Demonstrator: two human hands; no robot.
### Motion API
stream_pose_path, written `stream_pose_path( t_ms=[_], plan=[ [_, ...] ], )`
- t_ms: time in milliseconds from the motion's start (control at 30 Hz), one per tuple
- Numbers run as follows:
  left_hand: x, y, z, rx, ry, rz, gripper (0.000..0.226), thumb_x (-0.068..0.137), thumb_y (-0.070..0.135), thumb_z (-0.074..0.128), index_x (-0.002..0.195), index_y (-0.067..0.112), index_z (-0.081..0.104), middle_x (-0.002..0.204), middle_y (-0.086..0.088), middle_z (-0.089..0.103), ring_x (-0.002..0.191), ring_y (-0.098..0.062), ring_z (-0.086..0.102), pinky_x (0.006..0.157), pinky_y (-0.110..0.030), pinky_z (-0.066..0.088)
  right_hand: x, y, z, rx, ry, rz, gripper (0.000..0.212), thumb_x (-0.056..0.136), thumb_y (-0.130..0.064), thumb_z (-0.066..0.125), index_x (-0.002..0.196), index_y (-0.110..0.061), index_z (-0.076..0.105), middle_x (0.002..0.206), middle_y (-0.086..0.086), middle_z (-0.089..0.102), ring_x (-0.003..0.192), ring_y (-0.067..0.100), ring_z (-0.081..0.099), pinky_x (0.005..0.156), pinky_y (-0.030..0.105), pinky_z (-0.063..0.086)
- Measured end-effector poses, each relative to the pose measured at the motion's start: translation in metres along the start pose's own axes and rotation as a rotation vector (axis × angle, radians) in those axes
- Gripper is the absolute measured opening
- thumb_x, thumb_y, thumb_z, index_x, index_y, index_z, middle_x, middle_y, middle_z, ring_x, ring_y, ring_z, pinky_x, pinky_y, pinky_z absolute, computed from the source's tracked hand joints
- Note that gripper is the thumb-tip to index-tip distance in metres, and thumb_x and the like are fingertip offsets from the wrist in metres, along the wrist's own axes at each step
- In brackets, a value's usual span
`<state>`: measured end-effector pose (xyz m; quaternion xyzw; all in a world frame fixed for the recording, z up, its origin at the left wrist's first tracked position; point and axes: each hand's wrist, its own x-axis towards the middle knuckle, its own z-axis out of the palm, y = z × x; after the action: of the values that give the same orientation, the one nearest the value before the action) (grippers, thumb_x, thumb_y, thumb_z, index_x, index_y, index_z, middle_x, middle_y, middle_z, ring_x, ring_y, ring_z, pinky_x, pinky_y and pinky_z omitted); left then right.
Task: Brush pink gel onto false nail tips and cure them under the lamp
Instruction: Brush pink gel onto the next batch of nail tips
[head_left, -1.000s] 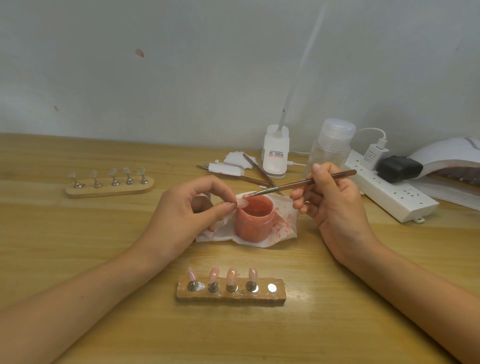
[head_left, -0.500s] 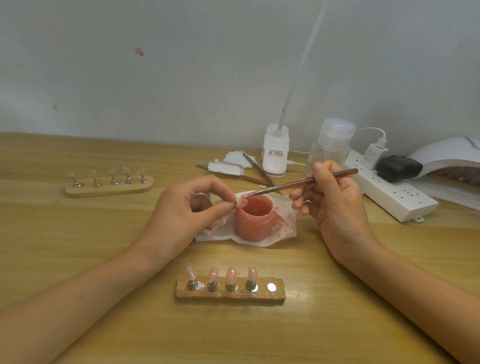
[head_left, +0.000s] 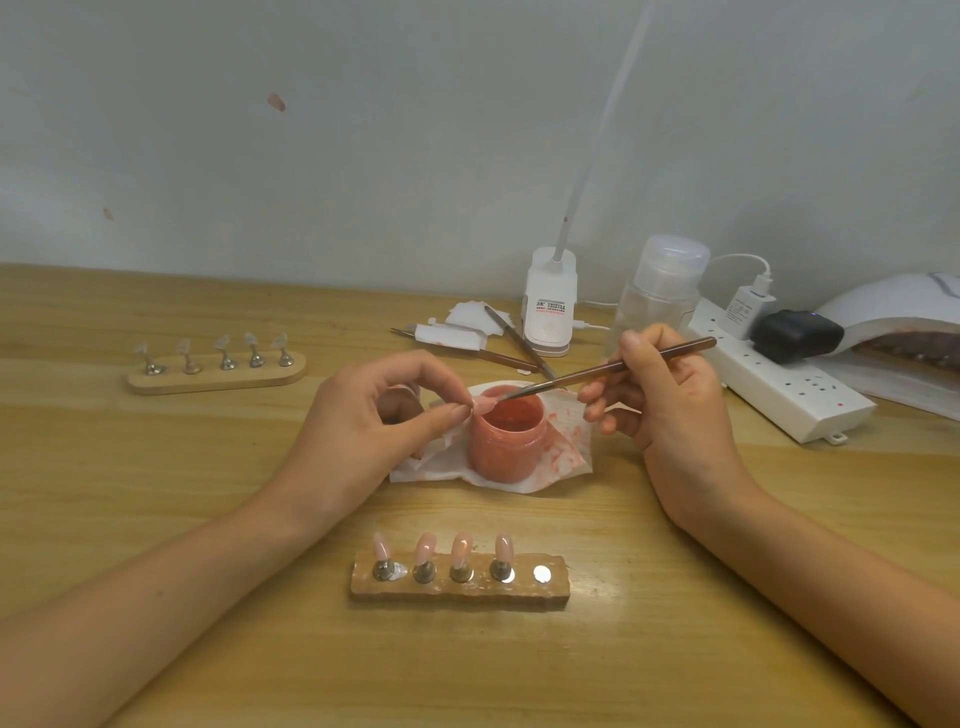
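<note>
Fingers (head_left: 441, 418) of the left hand (head_left: 358, 421) pinch a nail tip (head_left: 484, 402) just above the open pink jar (head_left: 506, 441), which stands on a stained tissue (head_left: 566, 447) on the table (head_left: 156, 493). The right hand (head_left: 670, 405) grips a brush (head_left: 613, 369), its bristles touching that tip. Four pink tips (head_left: 461, 548) stand on the near holder (head_left: 457, 592). The lamp (head_left: 893, 317) sits far right.

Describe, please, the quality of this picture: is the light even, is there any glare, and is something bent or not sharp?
Head view: soft, even light, only faint shadows under the left hand and right hand; glare on the bare metal disc of the near holder; wide-angle stretch toward the lower corners; the nail tip at the brush is small and slightly soft.
</note>
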<state>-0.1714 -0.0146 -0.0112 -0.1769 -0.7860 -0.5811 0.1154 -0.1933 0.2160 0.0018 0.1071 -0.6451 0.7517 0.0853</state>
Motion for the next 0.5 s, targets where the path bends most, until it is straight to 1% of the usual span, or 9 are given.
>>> stream_pose_path(
  t_ms=[67, 133, 200, 267, 333, 400, 500],
  plan=[
    [-0.0003, 0.0004, 0.0002, 0.004, 0.001, 0.005, 0.010, 0.074, 0.037, 0.072, 0.080, 0.029, 0.072, 0.070, -0.018, 0.066, 0.054, -0.021, 0.056, 0.053, -0.033, 0.049, 0.0008, -0.0007, -0.0002, 0.033, 0.002, -0.006, 0.022, 0.097, -0.028, 0.051, 0.083, -0.012, 0.050, 0.066, 0.006, 0.070, 0.056, 0.014, 0.065, 0.047, 0.019, 0.050],
    [-0.0013, 0.0002, -0.0003, 0.008, 0.004, 0.007, 0.012, 0.074, 0.039, 0.072, 0.080, 0.029, 0.072, 0.070, -0.021, 0.065, 0.054, -0.028, 0.055, 0.054, -0.032, 0.048, 0.0010, -0.0020, 0.0020, 0.066, -0.050, -0.029, 0.023, 0.092, -0.033, 0.053, 0.083, -0.012, 0.051, 0.068, 0.007, 0.071, 0.057, 0.015, 0.067, 0.048, 0.020, 0.051],
    [-0.0019, 0.0001, -0.0008, 0.007, 0.006, 0.010, 0.012, 0.074, 0.038, 0.072, 0.080, 0.028, 0.072, 0.070, -0.023, 0.064, 0.054, -0.033, 0.055, 0.055, -0.030, 0.047, 0.0001, -0.0021, 0.0038, 0.045, -0.079, -0.037, 0.023, 0.092, -0.034, 0.053, 0.084, -0.012, 0.050, 0.070, 0.009, 0.071, 0.058, 0.017, 0.068, 0.048, 0.021, 0.051],
    [-0.0013, 0.0000, -0.0007, 0.011, 0.003, 0.014, 0.011, 0.075, 0.037, 0.072, 0.080, 0.027, 0.072, 0.070, -0.024, 0.064, 0.058, -0.039, 0.054, 0.056, -0.031, 0.047, 0.0002, -0.0009, 0.0026, 0.009, -0.044, -0.024, 0.022, 0.095, -0.031, 0.052, 0.083, -0.012, 0.050, 0.068, 0.008, 0.071, 0.057, 0.016, 0.067, 0.048, 0.020, 0.051],
    [-0.0005, 0.0007, -0.0002, 0.014, -0.001, 0.014, 0.011, 0.075, 0.037, 0.072, 0.081, 0.027, 0.072, 0.071, -0.026, 0.063, 0.062, -0.043, 0.054, 0.057, -0.031, 0.048, 0.0011, 0.0004, 0.0004, -0.004, 0.005, -0.014, 0.022, 0.099, -0.026, 0.050, 0.083, -0.012, 0.050, 0.067, 0.007, 0.070, 0.056, 0.015, 0.066, 0.048, 0.020, 0.051],
    [-0.0004, 0.0015, 0.0001, 0.013, 0.001, 0.014, 0.012, 0.075, 0.039, 0.072, 0.081, 0.028, 0.072, 0.071, -0.027, 0.063, 0.062, -0.043, 0.055, 0.056, -0.034, 0.048, 0.0010, -0.0004, 0.0002, 0.027, -0.001, -0.022, 0.022, 0.097, -0.028, 0.051, 0.083, -0.012, 0.050, 0.067, 0.007, 0.070, 0.057, 0.015, 0.066, 0.048, 0.020, 0.051],
    [-0.0008, 0.0028, 0.0005, 0.014, 0.005, 0.015, 0.012, 0.074, 0.039, 0.072, 0.081, 0.029, 0.072, 0.072, -0.028, 0.063, 0.063, -0.045, 0.054, 0.054, -0.043, 0.048, -0.0009, -0.0014, 0.0026, 0.042, -0.066, -0.046, 0.023, 0.093, -0.033, 0.053, 0.084, -0.011, 0.050, 0.069, 0.008, 0.071, 0.058, 0.017, 0.068, 0.049, 0.021, 0.052]
  ],
)
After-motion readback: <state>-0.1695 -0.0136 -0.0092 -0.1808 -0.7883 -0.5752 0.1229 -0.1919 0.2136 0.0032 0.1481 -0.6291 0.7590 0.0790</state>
